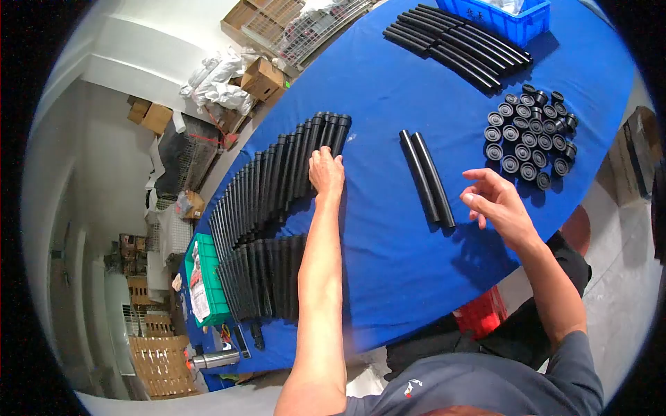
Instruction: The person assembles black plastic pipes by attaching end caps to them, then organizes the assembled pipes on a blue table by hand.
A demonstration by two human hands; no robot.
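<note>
My left hand [326,172] rests on the right end of a long row of capped black tubes [260,182], its fingers bent over the nearest ones; what the fingertips grip is hidden. My right hand [491,201] hovers over the blue cloth with its fingers apart and nothing in them. Between my hands, two black tubes [426,182] without caps lie side by side on the cloth. To the upper right of my right hand is a cluster of round black caps [528,132]. A second row of black tubes [267,281] lies left of my left forearm.
At the far side lie more black tubes [461,43] beside a blue crate [531,26]. A green bin [220,281] and a metal bottle [215,359] are at the left edge of the blue-covered table [388,277]. A red object [482,313] stands below the near edge.
</note>
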